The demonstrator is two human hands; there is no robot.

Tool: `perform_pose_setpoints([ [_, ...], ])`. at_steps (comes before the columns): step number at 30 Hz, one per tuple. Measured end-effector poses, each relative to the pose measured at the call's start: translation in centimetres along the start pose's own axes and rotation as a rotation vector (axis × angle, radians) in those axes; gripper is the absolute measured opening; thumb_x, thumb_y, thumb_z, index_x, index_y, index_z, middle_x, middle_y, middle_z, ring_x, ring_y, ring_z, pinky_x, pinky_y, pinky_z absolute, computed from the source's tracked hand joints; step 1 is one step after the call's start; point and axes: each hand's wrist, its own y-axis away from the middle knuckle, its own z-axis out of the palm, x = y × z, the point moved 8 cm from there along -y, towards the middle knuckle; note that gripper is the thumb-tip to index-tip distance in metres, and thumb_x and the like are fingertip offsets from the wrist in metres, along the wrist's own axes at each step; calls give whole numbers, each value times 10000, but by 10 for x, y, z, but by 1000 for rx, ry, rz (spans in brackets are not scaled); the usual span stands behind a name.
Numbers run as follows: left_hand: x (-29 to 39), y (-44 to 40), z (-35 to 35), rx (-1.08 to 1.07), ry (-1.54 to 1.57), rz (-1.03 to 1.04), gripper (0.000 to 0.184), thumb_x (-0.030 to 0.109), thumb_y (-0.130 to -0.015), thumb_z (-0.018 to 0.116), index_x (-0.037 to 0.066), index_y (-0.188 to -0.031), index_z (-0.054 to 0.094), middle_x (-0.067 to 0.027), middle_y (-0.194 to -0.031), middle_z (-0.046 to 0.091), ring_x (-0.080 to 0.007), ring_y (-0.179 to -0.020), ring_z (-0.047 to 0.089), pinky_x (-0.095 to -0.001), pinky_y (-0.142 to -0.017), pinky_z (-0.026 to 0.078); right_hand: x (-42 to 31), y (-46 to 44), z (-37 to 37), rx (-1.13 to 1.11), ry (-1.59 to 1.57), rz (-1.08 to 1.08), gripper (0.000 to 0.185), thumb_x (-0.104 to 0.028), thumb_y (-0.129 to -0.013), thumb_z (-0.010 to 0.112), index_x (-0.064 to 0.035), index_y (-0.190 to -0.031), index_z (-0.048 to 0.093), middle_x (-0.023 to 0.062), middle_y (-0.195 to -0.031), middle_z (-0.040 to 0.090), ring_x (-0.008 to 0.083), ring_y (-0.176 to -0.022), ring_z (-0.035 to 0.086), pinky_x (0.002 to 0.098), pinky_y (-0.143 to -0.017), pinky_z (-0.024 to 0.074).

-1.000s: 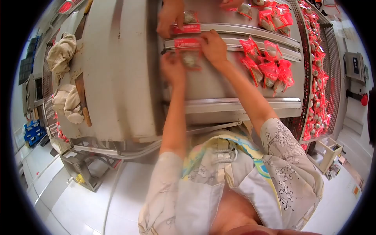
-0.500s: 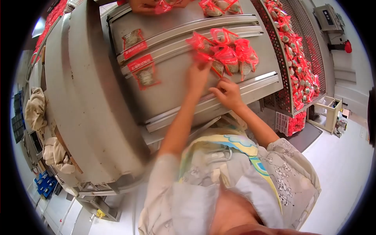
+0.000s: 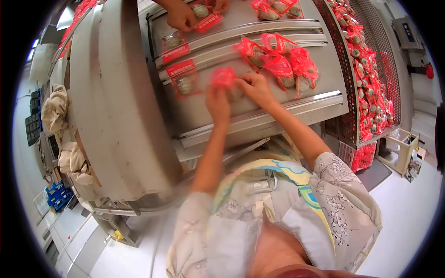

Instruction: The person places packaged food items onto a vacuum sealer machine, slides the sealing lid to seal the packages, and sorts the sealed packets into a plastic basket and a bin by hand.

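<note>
"Both hands are out front, working one thing. Clock's centred on them, wearer at six. Left hand (image 3: pixel 217 103) has its fingers closed around a shiny red-and-clear plastic packet with greyish contents (image 3: pixel 223 77). Right hand (image 3: pixel 257 88) has its fingertips bunched at the packet's three o'clock edge, but it's blurry, so I can't tell if they're actually gripping."

"ok, what's different from half a second ago?"

"Half a second back they're right at the loose heap of red-and-clear plastic packets (image 3: pixel 279 66), which sits at two o'clock. Now they're off its nine o'clock side with this packet between them, above the grey metal tabletop (image 3: pixel 327 76). Reads to me like it's out of the heap and getting handled on its own."

"anything near it?"

"Yeah, a flat clear plastic packet with a red printed top (image 3: pixel 182 69) lies at nine o'clock, near the left hand, and a similar flat packet (image 3: pixel 175 52) at ten. Another person's hands (image 3: pixel 181 17) are up at eleven, on a red-and-clear packet of their own (image 3: pixel 208 22)."
</note>
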Motion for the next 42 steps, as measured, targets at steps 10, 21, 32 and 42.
perform_pose_setpoints([
  [10, -23, -20, -23, 109, 43, -255, 172, 170, -915, 568, 2, -919, 533, -48, -799, 579, -122, -704, 559, -283, -627, 507, 36, -59, 19, -14, 492, 210, 331, -400, -745, 625, -112, -871, 726, 162, -852, 678, 351, -831, 649, 422, -762, 505],
  [21, -47, -38, -8, 63, 404, -637, 197, 168, -872, 571, 11, -985, 530, -108, -902, 629, -199, -762, 644, -320, -643, 566, 25, -70, 19, 120, 340, 126, 341, -355, -775, 609, -24, -798, 689, 205, -777, 636, 336, -738, 626, 423, -679, 488],
  [32, -53, -19, -13, 157, 330, -575, 134, 150, -853, 572, 42, -910, 518, -77, -829, 611, -154, -724, 616, -305, -649, 553, 28, -77, 22, 7, 360, 223, 362, -335, -827, 642, 17, -750, 680, 69, -607, 616, 127, -557, 556, 301, -548, 449],
  [42, 49, -15, 1, 139, -342, 240, 586, 92, -759, 715, 13, -1265, 430, -147, -1333, 439, -286, -1240, 431, -403, -1019, 356, 27, -59, 18, 89, 237, 151, 254, -254, -889, 565, -18, -862, 657, 160, -730, 635, 324, -695, 633, 393, -633, 472],
])
